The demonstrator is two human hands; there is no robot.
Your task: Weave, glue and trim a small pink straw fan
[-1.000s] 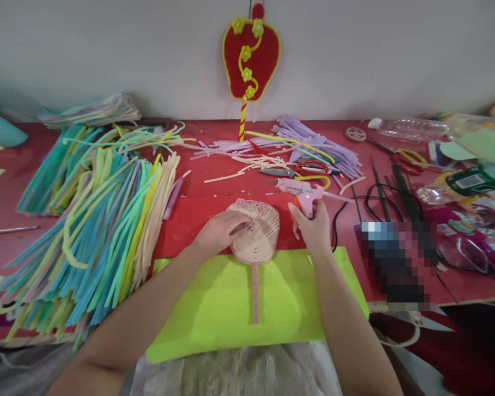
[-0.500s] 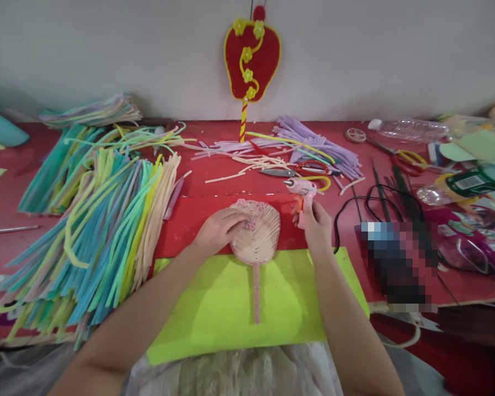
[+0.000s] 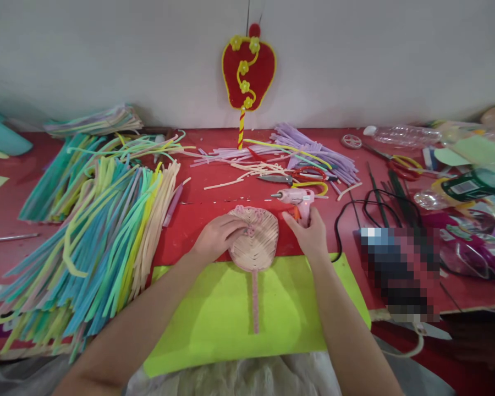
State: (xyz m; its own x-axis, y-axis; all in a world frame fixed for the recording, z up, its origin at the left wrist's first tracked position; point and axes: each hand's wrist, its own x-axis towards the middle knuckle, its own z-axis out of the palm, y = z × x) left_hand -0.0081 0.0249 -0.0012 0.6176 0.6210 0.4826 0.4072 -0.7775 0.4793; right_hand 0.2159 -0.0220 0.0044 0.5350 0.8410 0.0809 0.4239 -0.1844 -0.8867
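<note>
A cream hand fan made of pipe cleaners, with a pink handle, lies on a lime-green sheet and the red table. Small pink curled pieces decorate its upper edge. My left hand rests over the fan's left side, its fingertips closed on a small pink flower against the fan's face. Just right of the fan, my right hand is around the grip of a pink hot glue gun with an orange trigger. The gun's nozzle points left, above and apart from the fan.
Bundles of coloured pipe cleaners cover the left. Purple stems and red-handled scissors lie behind the gun. A red fan with yellow flowers stands at the wall. A black cord, bottles and a pixelated item are on the right.
The glue gun has turned so its nozzle points more squarely left, and my right hand's thumb has shifted outward. My left hand stays at the flower. The view has tilted slightly upward.
</note>
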